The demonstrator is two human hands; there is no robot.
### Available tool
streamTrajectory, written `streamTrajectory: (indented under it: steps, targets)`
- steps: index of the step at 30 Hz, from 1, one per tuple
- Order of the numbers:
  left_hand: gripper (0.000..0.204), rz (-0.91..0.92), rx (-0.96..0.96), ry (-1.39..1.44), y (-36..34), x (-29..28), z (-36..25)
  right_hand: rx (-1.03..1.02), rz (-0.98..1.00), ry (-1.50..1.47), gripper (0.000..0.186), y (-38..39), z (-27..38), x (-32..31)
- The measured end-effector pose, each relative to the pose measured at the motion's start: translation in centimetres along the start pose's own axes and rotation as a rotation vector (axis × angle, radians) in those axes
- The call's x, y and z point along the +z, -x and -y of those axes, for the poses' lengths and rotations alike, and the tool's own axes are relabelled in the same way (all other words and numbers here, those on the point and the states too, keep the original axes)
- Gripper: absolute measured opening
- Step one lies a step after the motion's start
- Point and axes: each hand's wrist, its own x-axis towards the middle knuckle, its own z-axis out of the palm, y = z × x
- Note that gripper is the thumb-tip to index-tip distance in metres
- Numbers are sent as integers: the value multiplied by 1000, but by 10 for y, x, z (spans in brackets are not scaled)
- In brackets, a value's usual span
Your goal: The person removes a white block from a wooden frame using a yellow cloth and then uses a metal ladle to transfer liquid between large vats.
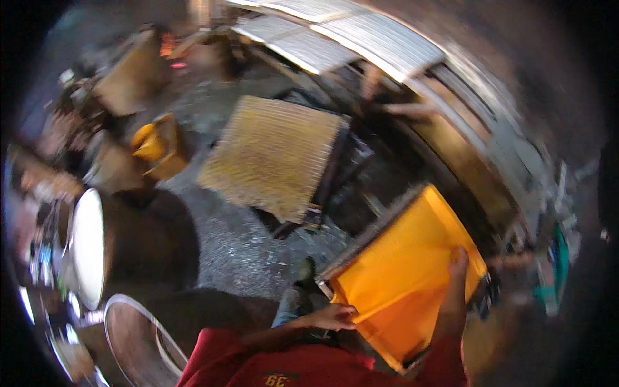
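I saw the flat orange rectangular panel w/ grey frame (pixel 403 271) carried off the floor. Left hand (pixel 332 317) clamped on its near edge, right hand (pixel 456 267) gripping its far side. Not yet set down; the corrugated yellowish slab (pixel 274 155) lay beyond the panel.

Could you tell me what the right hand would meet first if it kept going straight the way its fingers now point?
The right hand already rests on the orange panel; beyond its upper edge, probably the dark frames behind, though depth is unclear.

This looks like a workshop. Framed mesh panels (pixel 361 39) lean in stacks, a yellow ribbed panel (pixel 274 155) lies on the rough grey floor (pixel 238 245), and big round drums (pixel 87 248) stand nearby.
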Motion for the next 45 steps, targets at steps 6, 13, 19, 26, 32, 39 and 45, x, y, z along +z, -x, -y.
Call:
streamTrajectory:
  steps: [6, 13, 19, 26, 32, 39, 45]
  targets:
    - [33, -85, 1, 180, 10, -47, 0, -188, -504, 744, 27, -67, 36, 20]
    - [21, -445, 116, 560, 68, -139, 6, -414, 43, 761, 27, -116, 46, 343]
    - [13, -817, 64, 211, 120, -223, -15, -221, 203, 860, 31, -64, -8, 529]
    - [24, -589, -40, -258, 24, -224, 66, -533, 240, 1184, 40, -55, -74, 373]
    - [38, -691, 210, -717, -8, -219, 115, -199, 58, 1446, 13, 138, -118, 197]
    - [31, -525, 93, -432, -44, -253, 32, 440, -74, 1592, 33, 286, -167, 184]
    - [24, -432, 225, -385, -105, -214, -49, 182, -224, 1246, 29, 308, -204, 145]
